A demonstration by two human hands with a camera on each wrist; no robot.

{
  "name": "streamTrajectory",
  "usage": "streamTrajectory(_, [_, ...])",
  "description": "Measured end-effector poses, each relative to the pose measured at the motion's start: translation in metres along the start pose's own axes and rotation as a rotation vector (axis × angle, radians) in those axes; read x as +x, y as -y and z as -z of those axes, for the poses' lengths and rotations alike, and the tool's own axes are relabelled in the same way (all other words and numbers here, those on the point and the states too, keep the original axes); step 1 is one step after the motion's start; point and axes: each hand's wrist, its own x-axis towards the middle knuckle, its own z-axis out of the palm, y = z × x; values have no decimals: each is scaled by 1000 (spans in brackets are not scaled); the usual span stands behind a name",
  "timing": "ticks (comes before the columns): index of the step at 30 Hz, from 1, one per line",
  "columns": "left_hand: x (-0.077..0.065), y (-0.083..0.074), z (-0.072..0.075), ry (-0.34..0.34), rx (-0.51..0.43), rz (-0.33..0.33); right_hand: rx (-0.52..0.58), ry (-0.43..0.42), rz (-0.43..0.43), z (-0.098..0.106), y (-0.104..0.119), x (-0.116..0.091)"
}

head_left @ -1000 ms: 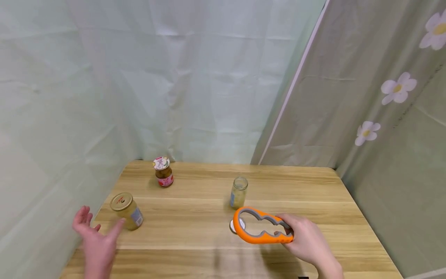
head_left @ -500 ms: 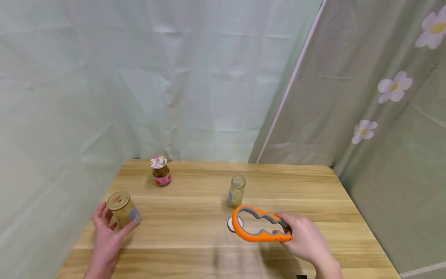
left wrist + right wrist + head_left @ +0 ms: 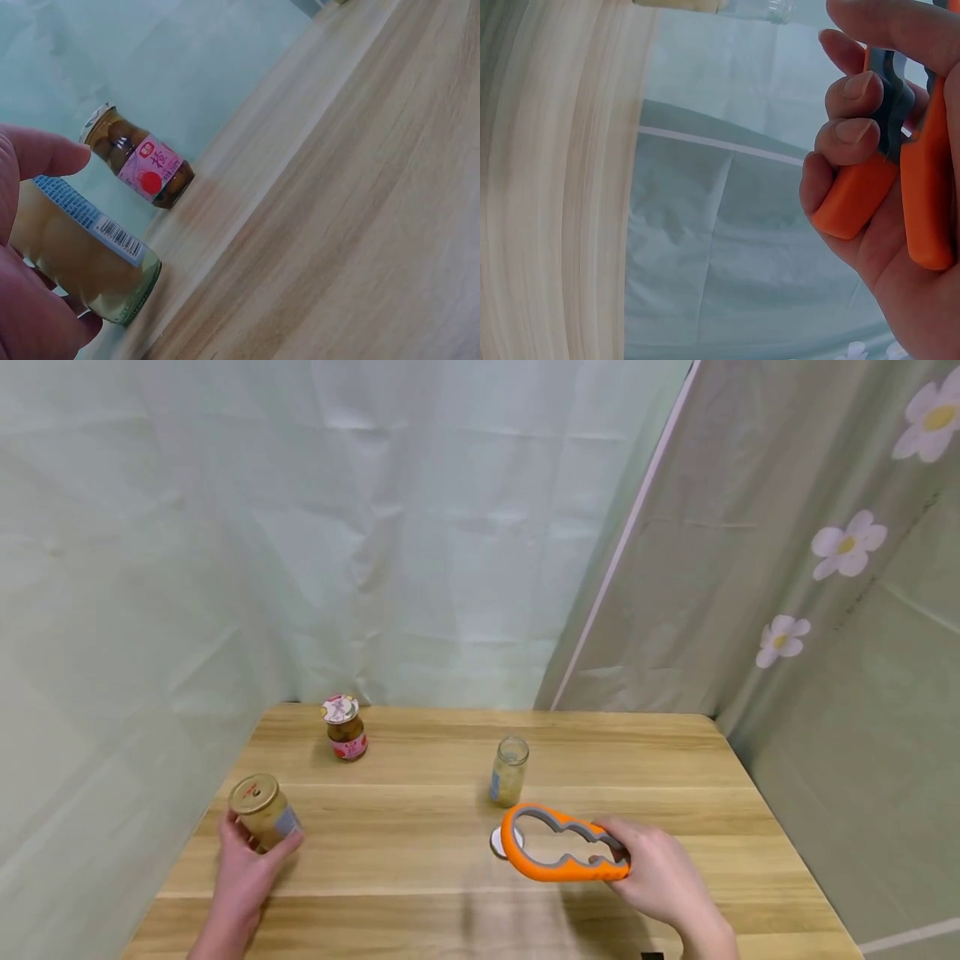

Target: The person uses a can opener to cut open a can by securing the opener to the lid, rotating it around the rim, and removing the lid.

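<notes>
Evidently the left hand (image 3: pixel 247 872) takes the gold-lidded jar (image 3: pixel 268 820) low round its side, thumb in front and fingers curled behind, which leaves the lid uncovered above the grip; whether the jar is lifted I cannot tell. The right hand (image 3: pixel 656 870) is clamped on the handles of the orange opener (image 3: pixel 573 871), likely so that its loop stays free, pointing left. Beyond that hand, to its left, stand a lidless jar (image 3: pixel 509 777) and, nearer, a loose white lid (image 3: pixel 497 843); beyond the left hand is the pink-labelled jar (image 3: pixel 347 732). A second ago the left hand was spread, off to the jar's left; now it has closed in, while the right hand has barely shifted.
</notes>
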Motion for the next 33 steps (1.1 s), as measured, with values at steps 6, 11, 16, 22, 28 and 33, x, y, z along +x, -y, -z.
streamTrajectory(6, [6, 3, -1, -57, 27, 1, 12, -9, 12, -1, 2, 1])
streamTrajectory(11, [8, 8, 0, -71, 19, -16, 22, 10, -4, -3, 3, 0])
streamTrajectory(16, [8, 10, 1, -60, 60, -43, 26, 19, -15, -4, 4, -2])
streamTrajectory(22, [9, 10, 0, -41, 76, -63, 26, 17, -7, -4, 4, -3])
streamTrajectory(28, [13, 12, 1, -34, 106, -45, 16, 14, -4, -4, 3, -2])
streamTrajectory(33, [17, 13, 3, -22, 180, -53, 6, 5, -6, -4, 3, 0])
